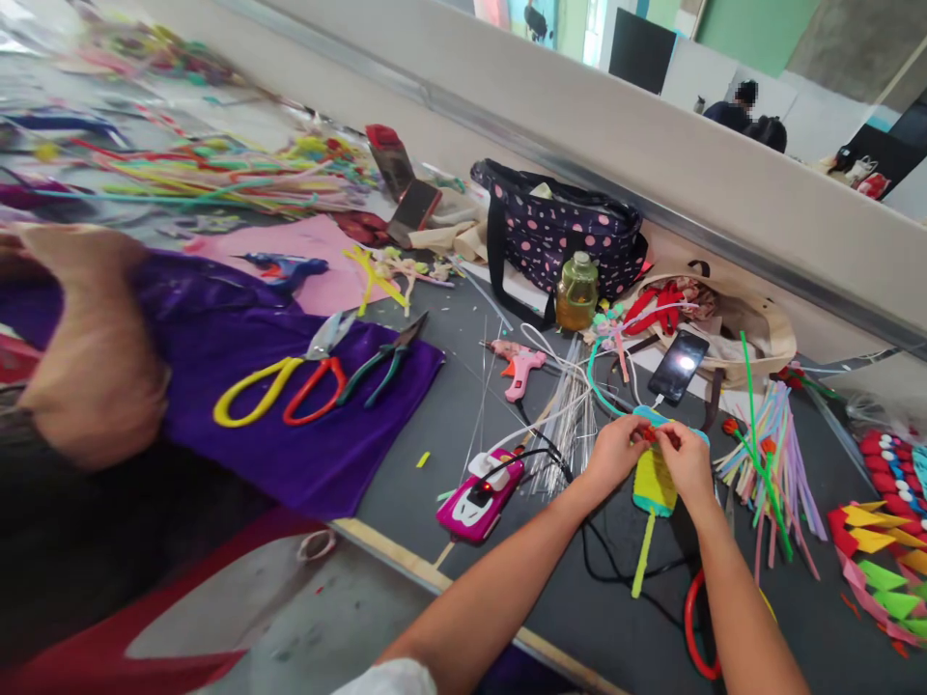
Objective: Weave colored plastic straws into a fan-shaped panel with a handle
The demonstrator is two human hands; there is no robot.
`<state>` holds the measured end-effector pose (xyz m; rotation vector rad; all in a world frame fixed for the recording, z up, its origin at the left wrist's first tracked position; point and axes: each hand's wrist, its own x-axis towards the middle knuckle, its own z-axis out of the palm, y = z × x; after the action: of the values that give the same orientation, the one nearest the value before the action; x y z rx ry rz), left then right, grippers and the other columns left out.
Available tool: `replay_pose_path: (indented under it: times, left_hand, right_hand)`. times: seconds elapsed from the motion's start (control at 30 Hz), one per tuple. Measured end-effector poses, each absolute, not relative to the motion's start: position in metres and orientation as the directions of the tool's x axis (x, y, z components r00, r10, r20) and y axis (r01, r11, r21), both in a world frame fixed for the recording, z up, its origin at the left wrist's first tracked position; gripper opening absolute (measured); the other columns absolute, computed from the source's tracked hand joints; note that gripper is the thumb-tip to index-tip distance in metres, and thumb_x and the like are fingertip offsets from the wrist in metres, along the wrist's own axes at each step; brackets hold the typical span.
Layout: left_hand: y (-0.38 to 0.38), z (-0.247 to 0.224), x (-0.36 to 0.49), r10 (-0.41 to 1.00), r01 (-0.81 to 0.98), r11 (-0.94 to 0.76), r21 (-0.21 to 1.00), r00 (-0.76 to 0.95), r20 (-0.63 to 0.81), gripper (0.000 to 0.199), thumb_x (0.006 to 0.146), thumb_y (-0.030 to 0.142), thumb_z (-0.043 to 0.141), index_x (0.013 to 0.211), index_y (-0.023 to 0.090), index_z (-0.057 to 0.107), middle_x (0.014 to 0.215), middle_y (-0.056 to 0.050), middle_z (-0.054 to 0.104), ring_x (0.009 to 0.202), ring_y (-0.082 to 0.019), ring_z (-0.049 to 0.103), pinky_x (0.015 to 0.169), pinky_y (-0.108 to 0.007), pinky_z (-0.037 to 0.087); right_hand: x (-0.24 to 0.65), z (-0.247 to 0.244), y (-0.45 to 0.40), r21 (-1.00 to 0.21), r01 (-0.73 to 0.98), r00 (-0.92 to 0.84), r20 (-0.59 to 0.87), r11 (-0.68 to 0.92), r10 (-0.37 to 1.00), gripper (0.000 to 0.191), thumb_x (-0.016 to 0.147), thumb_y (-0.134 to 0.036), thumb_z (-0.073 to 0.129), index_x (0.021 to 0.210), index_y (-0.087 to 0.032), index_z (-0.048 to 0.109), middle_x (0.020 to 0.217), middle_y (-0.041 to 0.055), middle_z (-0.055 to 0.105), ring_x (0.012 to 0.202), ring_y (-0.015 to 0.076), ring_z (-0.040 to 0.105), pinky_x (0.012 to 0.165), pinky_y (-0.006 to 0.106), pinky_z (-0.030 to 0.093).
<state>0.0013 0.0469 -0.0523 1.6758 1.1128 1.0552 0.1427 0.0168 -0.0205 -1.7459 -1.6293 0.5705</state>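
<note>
Close together, my left hand and my right hand pinch a small red fuzzy piece between their fingertips. Its exact shape is partly hidden by the fingers. Directly beneath lies a yellow fan-shaped craft with a light blue border and a yellow stick handle, which looks made of pipe cleaners. Under my right forearm, the red and yellow handles of a pair of scissors stick out on the dark table.
A magenta power strip with black cords, a pink glue gun and wire stems lie left of my hands. A phone and pastel pipe cleaners sit right. Another person's arm rests near purple cloth with scissors.
</note>
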Motion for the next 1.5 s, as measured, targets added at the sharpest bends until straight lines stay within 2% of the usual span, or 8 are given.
replay_pose_path:
  times: [0.13,0.27,0.5,0.6,0.7,0.87,1.13,1.5]
  left_hand:
    - [0.049,-0.053,-0.002,0.965,0.217,-0.206,0.954,0.209,0.160,0.032,0.069,0.002,0.057,0.095,0.018,0.066,0.087,-0.002,0.068,0.071,-0.014,0.060,0.070,-0.026,0.047]
    - [0.045,-0.046,-0.009,0.969,0.360,-0.229,0.904,0.170,0.178,0.028,0.075,0.007,0.054,0.099,0.019,0.060,0.095,-0.003,0.062,0.073,-0.014,0.058,0.072,-0.027,0.048]
    - [0.036,-0.038,-0.010,0.965,0.494,-0.210,0.844,0.245,0.097,0.043,0.078,0.011,0.055,0.120,0.020,0.050,0.105,-0.009,0.061,0.093,-0.023,0.060,0.083,-0.035,0.047]
    - [0.040,-0.044,-0.007,0.976,0.354,-0.110,0.929,0.215,0.034,0.053,0.071,0.010,0.059,0.122,0.021,0.048,0.090,-0.003,0.063,0.080,-0.019,0.061,0.075,-0.032,0.047]
    - [0.043,-0.049,-0.001,0.975,0.001,0.075,0.997,0.211,-0.074,0.053,0.065,0.008,0.061,0.117,0.020,0.052,0.083,0.001,0.061,0.063,-0.012,0.057,0.063,-0.025,0.046]
    - [0.040,-0.040,0.003,0.923,-0.477,0.309,0.823,0.359,-0.139,0.049,0.057,0.009,0.068,0.105,0.013,0.063,0.088,-0.004,0.069,0.073,-0.015,0.064,0.071,-0.026,0.048]
    - [0.034,-0.024,-0.004,0.843,-0.532,0.488,0.692,0.494,-0.213,0.050,0.056,0.018,0.081,0.104,0.013,0.069,0.089,-0.009,0.074,0.071,-0.018,0.067,0.066,-0.027,0.049]
    - [0.026,-0.017,-0.002,0.915,-0.576,0.312,0.755,0.396,-0.075,0.057,0.053,0.019,0.087,0.106,0.014,0.066,0.089,-0.005,0.072,0.079,-0.017,0.066,0.079,-0.029,0.049]
  right_hand:
    - [0.148,-0.020,0.025,-0.696,0.717,0.156,0.123,-0.027,0.980,0.023,0.081,-0.037,0.052,0.076,-0.019,0.066,0.069,0.0036,0.069,0.063,0.0183,0.061,0.063,0.027,0.044]
    - [0.151,-0.020,0.031,-0.666,0.743,0.185,0.114,-0.063,0.976,0.022,0.077,-0.037,0.054,0.070,-0.020,0.066,0.062,0.0031,0.067,0.058,0.0183,0.059,0.059,0.027,0.042]
    - [0.150,-0.019,0.035,-0.647,0.759,0.157,0.074,-0.072,0.985,0.020,0.076,-0.036,0.053,0.070,-0.021,0.065,0.066,0.0029,0.069,0.061,0.0190,0.063,0.060,0.027,0.044]
    - [0.152,-0.017,0.032,-0.657,0.749,0.167,0.060,-0.087,0.984,0.021,0.077,-0.037,0.052,0.072,-0.021,0.066,0.063,0.0025,0.068,0.059,0.0191,0.064,0.056,0.026,0.045]
    - [0.155,-0.011,0.029,-0.670,0.736,0.176,0.052,-0.097,0.983,0.022,0.076,-0.039,0.054,0.071,-0.021,0.065,0.058,0.0023,0.066,0.055,0.0192,0.064,0.052,0.025,0.046]
    - [0.156,0.009,0.025,-0.724,0.669,0.206,-0.035,-0.167,0.978,0.019,0.074,-0.039,0.057,0.070,-0.021,0.062,0.058,0.0007,0.066,0.052,0.0186,0.066,0.047,0.024,0.047]
    - [0.146,0.026,0.016,-0.861,0.489,0.224,-0.035,-0.144,0.974,0.040,0.073,-0.060,0.061,0.078,-0.020,0.062,0.063,0.0018,0.068,0.045,0.0153,0.061,0.039,0.023,0.047]
    - [0.134,0.026,-0.008,-0.895,0.441,0.265,0.068,-0.059,0.962,0.035,0.082,-0.054,0.058,0.082,-0.020,0.062,0.063,-0.0001,0.063,0.048,0.0142,0.058,0.039,0.022,0.044]
